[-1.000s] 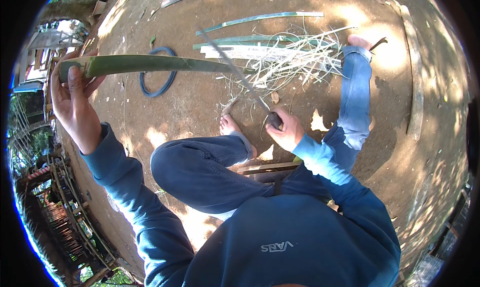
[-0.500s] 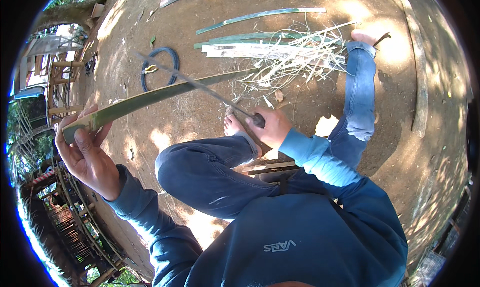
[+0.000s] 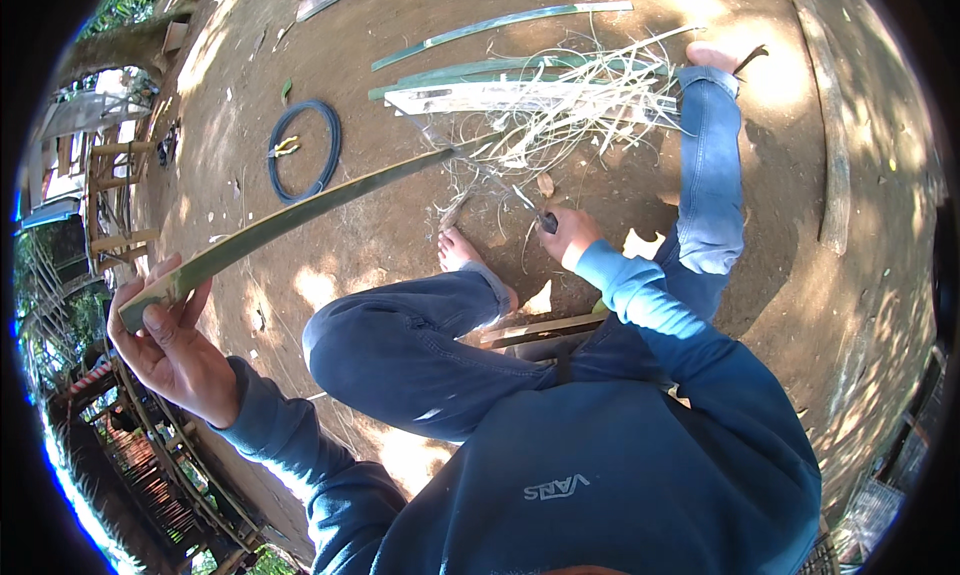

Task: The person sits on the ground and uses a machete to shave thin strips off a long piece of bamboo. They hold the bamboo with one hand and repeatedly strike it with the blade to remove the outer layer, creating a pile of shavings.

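Note:
My left hand [image 3: 178,350] grips the near end of a long green bamboo strip [image 3: 300,213], thumb on top and fingers underneath. The strip slopes away to the right, and its far end reaches the heap of pale bamboo shavings [image 3: 590,110]. My right hand [image 3: 572,237] is closed round the dark handle of a long knife [image 3: 549,222]. Its blade, smeared by motion, points up and left over the shavings, close to the strip's far end. Whether blade and strip touch I cannot tell.
Beyond lie another green bamboo strip [image 3: 500,30] and a pale split piece [image 3: 450,99] partly under shavings. A dark coil [image 3: 333,155] with a yellow-handled tool sits left. A long pole [image 3: 828,125] lies right. My bare foot [image 3: 458,250] rests near the shavings; wooden structures stand left.
My right hand and the knife have moved right and slightly away; the blade no longer crosses the middle of the strip. My left hand still holds the strip, its near end slightly lower.

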A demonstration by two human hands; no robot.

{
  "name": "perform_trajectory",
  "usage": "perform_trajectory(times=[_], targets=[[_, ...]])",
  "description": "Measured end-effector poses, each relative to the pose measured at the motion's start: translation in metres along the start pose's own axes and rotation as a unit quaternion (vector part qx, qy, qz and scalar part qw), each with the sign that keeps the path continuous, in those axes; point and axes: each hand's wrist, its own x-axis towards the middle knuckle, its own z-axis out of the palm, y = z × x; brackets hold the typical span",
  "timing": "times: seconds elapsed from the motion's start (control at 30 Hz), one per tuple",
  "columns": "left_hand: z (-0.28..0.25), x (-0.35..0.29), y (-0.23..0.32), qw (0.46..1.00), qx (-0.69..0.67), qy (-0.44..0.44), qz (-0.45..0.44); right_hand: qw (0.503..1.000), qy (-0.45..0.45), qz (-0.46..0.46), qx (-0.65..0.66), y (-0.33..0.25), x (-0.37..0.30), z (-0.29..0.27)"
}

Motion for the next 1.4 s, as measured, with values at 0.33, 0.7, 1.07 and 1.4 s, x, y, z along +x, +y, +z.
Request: perform_trajectory(times=[0.33, 0.7, 1.07, 1.4], targets=[[-0.002, 0.001, -0.004, 1.0, -0.024, -0.003, -0.017, 0.999, -0.001, 0.035, 0.038, 0.012, 0.001, 0.01], [-0.025, -0.002, -0.026, 0.995, -0.079, -0.045, -0.032, 0.996, -0.054, 0.073, -0.02, 0.033, 0.007, 0.008], [-0.016, -0.002, -0.02, 0.992, -0.107, 0.02, -0.061, 0.978, -0.091, 0.179, -0.05, 0.105, -0.002, 0.022], [0.026, 0.02, -0.005, 0.981, -0.186, 0.049, -0.027, 0.949, -0.146, 0.244, -0.134, 0.125, 0.006, 0.026]])
